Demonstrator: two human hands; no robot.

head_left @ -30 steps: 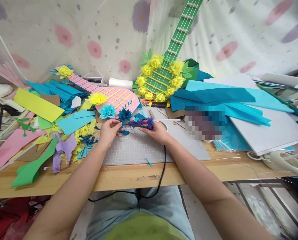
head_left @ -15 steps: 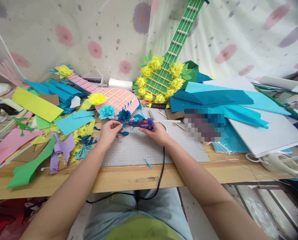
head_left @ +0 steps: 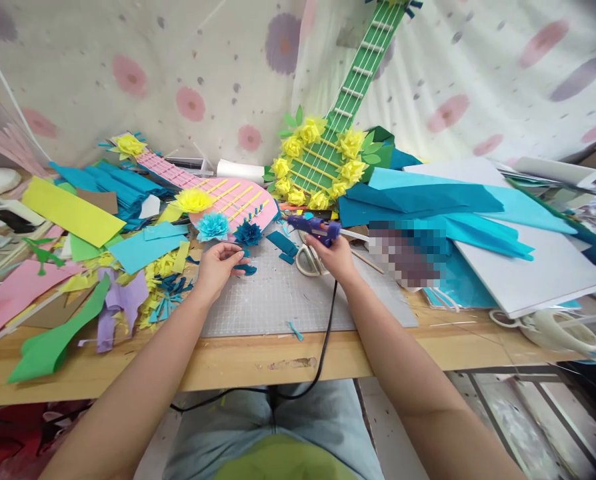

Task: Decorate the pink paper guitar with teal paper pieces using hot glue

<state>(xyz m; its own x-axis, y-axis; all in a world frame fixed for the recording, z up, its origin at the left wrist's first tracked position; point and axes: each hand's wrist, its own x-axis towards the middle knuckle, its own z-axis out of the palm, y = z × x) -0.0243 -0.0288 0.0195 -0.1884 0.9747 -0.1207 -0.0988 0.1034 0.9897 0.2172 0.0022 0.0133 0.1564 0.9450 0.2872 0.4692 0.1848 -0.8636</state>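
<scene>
My right hand is wrapped round a purple glue gun, whose nozzle points left over the grey cutting mat. White-handled scissors lie just below the gun. My left hand is pinched on a small dark blue paper piece, partly hidden by the fingers. Right behind that hand are a light blue paper flower and a dark blue paper flower, at the edge of a pink paper guitar that also bears yellow flowers.
A green paper guitar with yellow flowers leans at the back. Blue and white sheets lie at the right; coloured paper scraps cover the left. The gun's black cord hangs over the table's front edge.
My right hand has moved the glue gun right and slightly up, away from my left hand, uncovering the scissors and dark blue strips. My left hand has stayed nearly still.
</scene>
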